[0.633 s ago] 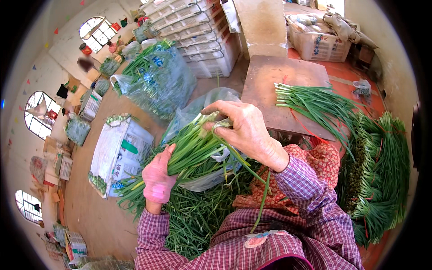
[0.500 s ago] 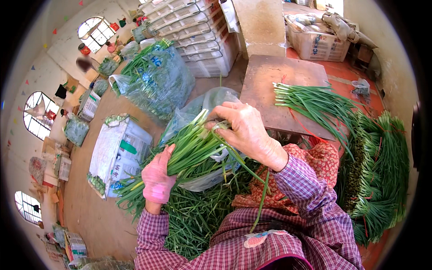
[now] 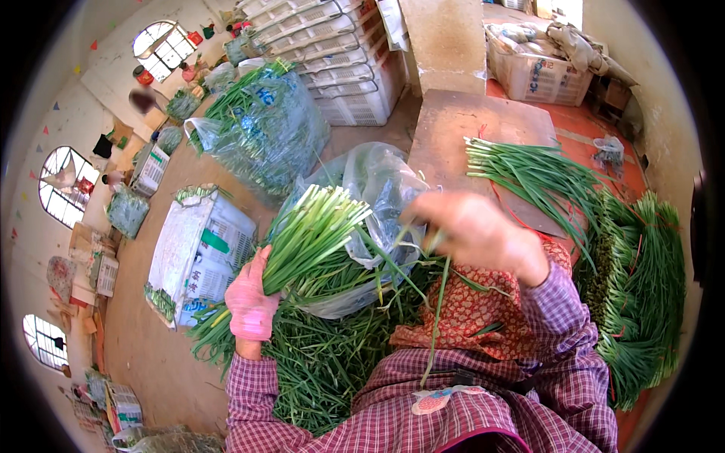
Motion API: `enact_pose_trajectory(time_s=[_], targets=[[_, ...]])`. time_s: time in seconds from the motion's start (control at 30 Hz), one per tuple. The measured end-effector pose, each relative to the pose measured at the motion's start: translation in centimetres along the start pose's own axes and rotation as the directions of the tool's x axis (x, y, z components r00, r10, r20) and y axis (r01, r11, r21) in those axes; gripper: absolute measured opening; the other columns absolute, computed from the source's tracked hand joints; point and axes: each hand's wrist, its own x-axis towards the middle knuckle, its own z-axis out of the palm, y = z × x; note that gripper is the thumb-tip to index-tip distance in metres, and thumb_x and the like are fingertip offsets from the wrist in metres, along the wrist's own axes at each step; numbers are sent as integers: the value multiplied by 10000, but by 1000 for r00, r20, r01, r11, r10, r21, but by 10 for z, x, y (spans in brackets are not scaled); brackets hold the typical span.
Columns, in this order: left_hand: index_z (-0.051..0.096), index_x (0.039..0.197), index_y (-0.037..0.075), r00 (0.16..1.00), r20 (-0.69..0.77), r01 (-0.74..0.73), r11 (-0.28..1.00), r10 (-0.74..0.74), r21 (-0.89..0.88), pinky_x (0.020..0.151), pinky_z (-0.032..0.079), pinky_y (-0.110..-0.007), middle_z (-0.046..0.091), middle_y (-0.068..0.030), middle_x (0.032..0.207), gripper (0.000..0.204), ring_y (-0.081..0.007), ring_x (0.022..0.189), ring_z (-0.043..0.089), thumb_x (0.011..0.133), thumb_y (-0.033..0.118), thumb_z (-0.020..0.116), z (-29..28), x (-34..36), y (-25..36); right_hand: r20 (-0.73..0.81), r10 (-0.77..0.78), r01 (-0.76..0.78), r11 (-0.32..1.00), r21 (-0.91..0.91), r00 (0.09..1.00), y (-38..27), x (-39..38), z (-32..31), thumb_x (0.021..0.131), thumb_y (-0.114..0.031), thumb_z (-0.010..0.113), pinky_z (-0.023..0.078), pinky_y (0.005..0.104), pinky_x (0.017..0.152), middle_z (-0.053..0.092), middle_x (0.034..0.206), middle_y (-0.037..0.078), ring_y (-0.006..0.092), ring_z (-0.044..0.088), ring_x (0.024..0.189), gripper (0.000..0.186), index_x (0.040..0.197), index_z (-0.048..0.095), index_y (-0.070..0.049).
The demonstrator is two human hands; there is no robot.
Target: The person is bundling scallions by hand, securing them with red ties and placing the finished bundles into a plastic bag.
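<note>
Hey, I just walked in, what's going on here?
A person has a bunch of long green stalks in the left grip, pale ends pointing away, near a clear plastic bag. The right grip is blurred, apart from the bunch, with a thin stalk hanging below it; whether it holds that is unclear. A second bunch lies mostly on a brown board; loose leaves lie before the person.

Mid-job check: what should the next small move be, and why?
Probably let the right hand release the thin green strand over the loose green leaves. The strand seems to hang from that blurred hand, apart from the bunch of green stalks, which the left hand grips with its pale ends exposed.
</note>
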Motion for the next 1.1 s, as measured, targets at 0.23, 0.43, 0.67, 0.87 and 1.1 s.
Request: enact_pose_trajectory(time_s=[0.23,0.43,0.67,0.87,1.1], targets=[[485,1376,238,992,-70,-113,992,109,-63,774,542,-375,638,-90,1187,865,-293,959,654,589,73,803,-5,11,21,-322,-127,98,990,-104,938,-30,36,43,687,-97,716,531,396,701,550,926,85,281,620,903,331,996,598,-111],[509,1359,231,987,-89,-133,991,131,-23,765,538,-376,649,-83,1141,846,-279,928,655,580,64,793,-11,14,26,-428,-253,148,953,-264,867,-20,47,61,663,-113,694,527,360,663,532,906,65,226,626,862,261,910,609,-118],[525,1349,207,971,-181,-154,988,154,16,744,531,-381,655,-78,1071,806,-281,904,655,597,67,778,-5,12,18,-369,94,-144,983,-111,925,6,24,46,734,-65,670,523,390,640,622,845,99,321,648,749,219,946,628,-105],[536,1341,203,959,-227,-159,985,170,68,740,527,-381,650,-70,1044,735,-274,903,651,646,95,752,-5,13,16,-275,259,-99,869,485,926,3,25,44,864,-172,649,498,343,679,680,867,123,213,661,776,244,1043,635,-7],[538,1335,178,948,-222,-210,972,230,108,743,527,-380,649,-72,1050,693,-259,916,649,675,97,733,-8,15,19,-182,279,-142,830,539,943,-9,32,41,859,-305,679,471,381,601,641,717,144,282,632,657,330,995,640,-7]])
